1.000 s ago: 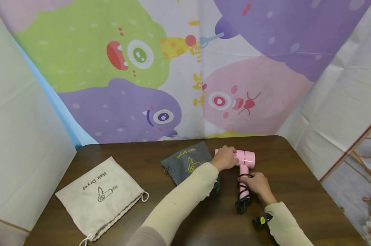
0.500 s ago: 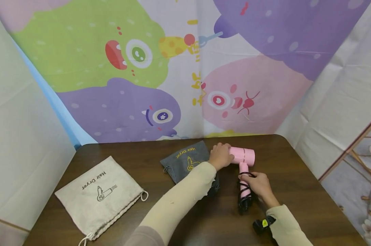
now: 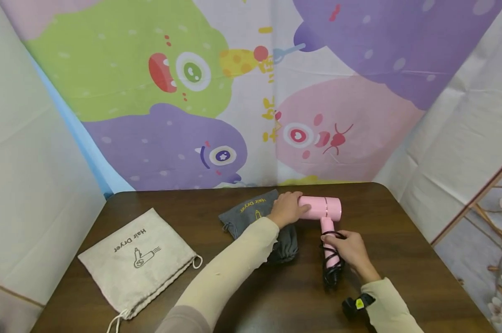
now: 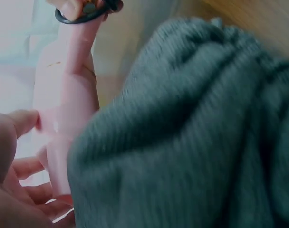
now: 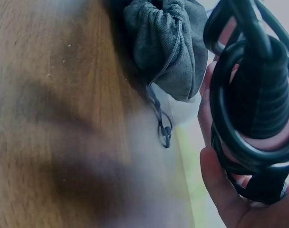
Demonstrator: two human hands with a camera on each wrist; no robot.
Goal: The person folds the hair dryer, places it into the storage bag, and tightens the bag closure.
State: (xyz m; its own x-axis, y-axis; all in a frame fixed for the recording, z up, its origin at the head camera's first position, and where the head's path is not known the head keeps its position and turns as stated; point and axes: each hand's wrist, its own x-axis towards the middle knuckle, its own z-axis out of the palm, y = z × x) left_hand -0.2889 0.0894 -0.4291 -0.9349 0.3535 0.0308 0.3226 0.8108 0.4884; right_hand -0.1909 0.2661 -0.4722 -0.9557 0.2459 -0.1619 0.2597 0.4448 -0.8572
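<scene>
A pink hair dryer (image 3: 317,207) lies across the right side of the table, its barrel pointing left and its handle toward me. My left hand (image 3: 285,210) holds the left end of the barrel; in the left wrist view the thumb and fingers (image 4: 28,167) curl around the pink nozzle end. Around the handle my right hand (image 3: 351,249) has its fingers closed, over the black cord (image 5: 258,95) looped there. A dark grey drawstring bag (image 3: 283,249) printed "Hair Dryer" lies just left of the dryer, partly hidden under the left forearm.
A beige drawstring bag (image 3: 138,263) with a hair dryer print lies flat on the left of the brown table (image 3: 172,203). Behind the table hangs a cartoon-printed cloth (image 3: 192,138). White cloth panels stand at both sides.
The left hand has slid left along the barrel toward its end, baring more of the pink body. The dryer has shifted slightly up and left. The right hand keeps its grip on the handle.
</scene>
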